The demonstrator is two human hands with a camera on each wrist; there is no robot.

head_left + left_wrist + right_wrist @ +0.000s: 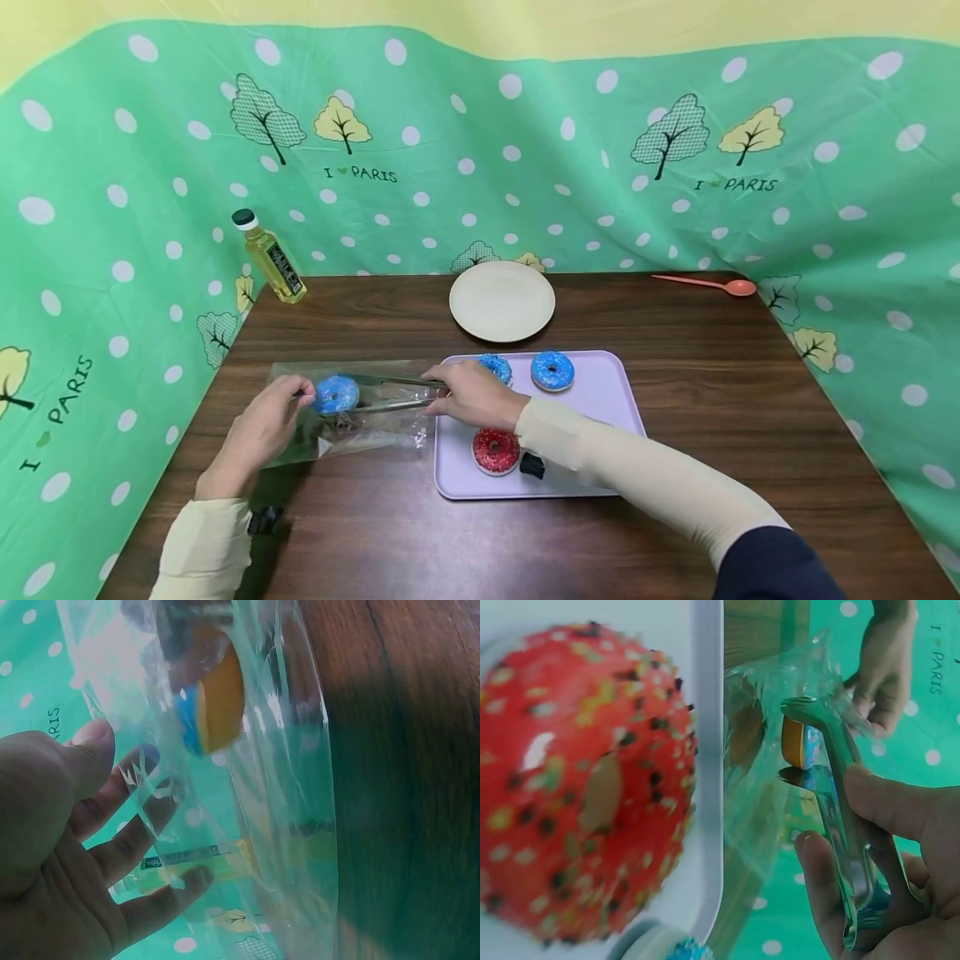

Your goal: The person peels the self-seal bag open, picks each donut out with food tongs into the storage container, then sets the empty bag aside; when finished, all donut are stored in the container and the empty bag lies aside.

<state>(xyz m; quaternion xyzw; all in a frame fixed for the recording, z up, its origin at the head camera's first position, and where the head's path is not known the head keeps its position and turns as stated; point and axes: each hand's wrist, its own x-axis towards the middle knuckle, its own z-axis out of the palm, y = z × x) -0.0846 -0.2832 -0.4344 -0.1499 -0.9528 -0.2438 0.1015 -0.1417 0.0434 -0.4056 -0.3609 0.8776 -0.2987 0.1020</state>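
My left hand [258, 425] pinches the edge of a clear plastic bag [401, 437] with thumb and fingertips; in the left wrist view its other fingers spread behind the film. My right hand [474, 396] grips metal tongs [840, 802] between thumb and fingers, at the bag's right end. Inside the bag, a doughnut with blue icing [337, 393] sits close to the left fingertips. In the right wrist view the tong tips stand on either side of this doughnut. Below the right forearm, a red sprinkled doughnut [495, 452] lies on a lilac tray [442, 475].
Two more blue doughnuts are on the tray: one [552, 371] in full sight, the other [497, 367] partly behind the right hand. Farther back stand a cream plate [502, 302] and, at left, an oil bottle [276, 262]. An orange spoon [731, 287] lies at back right.
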